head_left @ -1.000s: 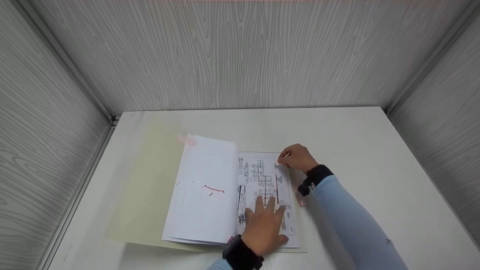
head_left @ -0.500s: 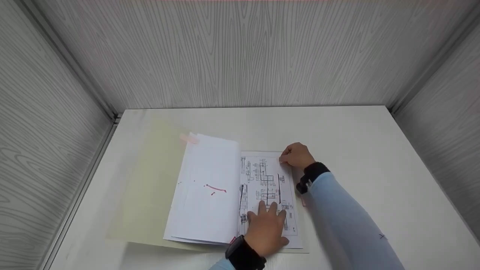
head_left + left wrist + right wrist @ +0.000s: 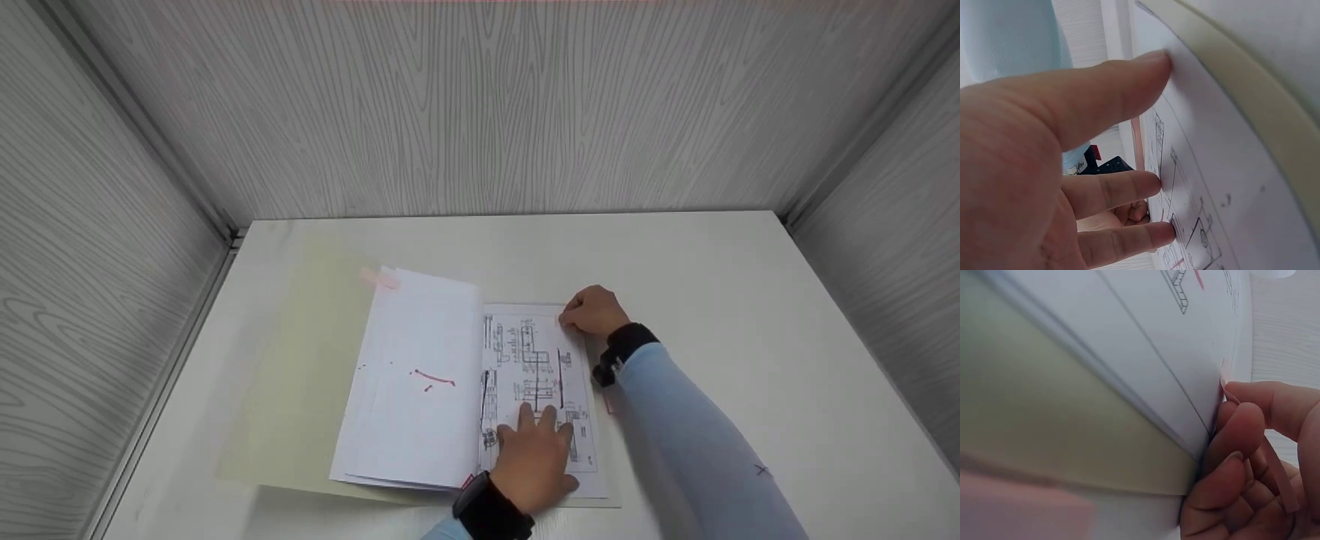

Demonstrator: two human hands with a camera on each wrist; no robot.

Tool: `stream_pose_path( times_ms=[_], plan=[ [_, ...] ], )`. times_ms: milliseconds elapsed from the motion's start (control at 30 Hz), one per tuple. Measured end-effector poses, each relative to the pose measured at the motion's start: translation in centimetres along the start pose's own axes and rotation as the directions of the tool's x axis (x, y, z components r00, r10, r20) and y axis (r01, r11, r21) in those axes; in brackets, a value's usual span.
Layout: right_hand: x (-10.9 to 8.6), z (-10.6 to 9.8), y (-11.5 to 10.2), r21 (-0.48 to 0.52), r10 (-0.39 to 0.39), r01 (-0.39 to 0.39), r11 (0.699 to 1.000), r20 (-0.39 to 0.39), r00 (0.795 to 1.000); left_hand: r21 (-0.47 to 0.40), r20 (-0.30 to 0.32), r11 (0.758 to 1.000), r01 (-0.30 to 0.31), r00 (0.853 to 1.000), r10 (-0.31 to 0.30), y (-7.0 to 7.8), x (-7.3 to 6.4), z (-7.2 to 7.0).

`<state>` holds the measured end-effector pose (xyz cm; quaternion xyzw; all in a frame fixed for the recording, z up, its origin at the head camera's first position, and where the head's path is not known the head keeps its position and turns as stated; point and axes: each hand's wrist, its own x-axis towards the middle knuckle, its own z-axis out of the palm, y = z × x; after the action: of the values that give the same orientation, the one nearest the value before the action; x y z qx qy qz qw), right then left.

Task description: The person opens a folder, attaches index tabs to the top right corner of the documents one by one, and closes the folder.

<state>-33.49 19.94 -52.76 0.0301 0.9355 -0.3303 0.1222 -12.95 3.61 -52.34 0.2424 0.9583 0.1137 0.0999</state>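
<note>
A bound booklet lies open, with a printed technical drawing page (image 3: 517,345) on the right and turned white pages (image 3: 412,322) on the left. My left hand (image 3: 532,457) rests on the lower part of the drawing with fingers spread; in the left wrist view, its fingertips (image 3: 1161,233) touch the paper. At the page's upper right corner, my right hand (image 3: 595,311) pinches a narrow pink paper strip (image 3: 1282,481) between thumb and fingers. One end of the strip meets the page, and the other hangs along the curled fingers. In the head view, the strip is hidden by the hand.
The pale yellow-green cover (image 3: 292,390) spreads out at the left. A pink tab (image 3: 380,279) sticks out at the top of the turned pages, another pink tab (image 3: 609,403) at the right edge. Wood-grain panels (image 3: 480,112) enclose the white table (image 3: 720,262) at back and sides.
My right fingers have closed down against the page corner, hiding the strip that showed between them. My left hand has slid slightly toward me over the drawing.
</note>
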Motion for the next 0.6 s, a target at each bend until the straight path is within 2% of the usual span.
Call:
stream_pose_path(
  times_ms=[200, 600],
  plan=[
    [0.06, -0.02, 0.04, -0.002, -0.001, 0.001, 1.0, -0.001, 1.0, -0.018, 0.015, 1.0, 0.006, 1.0, -0.005, -0.03, 0.02, -0.13],
    [0.63, 0.14, 0.54, -0.005, -0.016, 0.016, 1.0, 0.017, 1.0, -0.001, -0.019, 1.0, -0.012, 1.0, 0.012, -0.01, -0.01, 0.08]
  ],
)
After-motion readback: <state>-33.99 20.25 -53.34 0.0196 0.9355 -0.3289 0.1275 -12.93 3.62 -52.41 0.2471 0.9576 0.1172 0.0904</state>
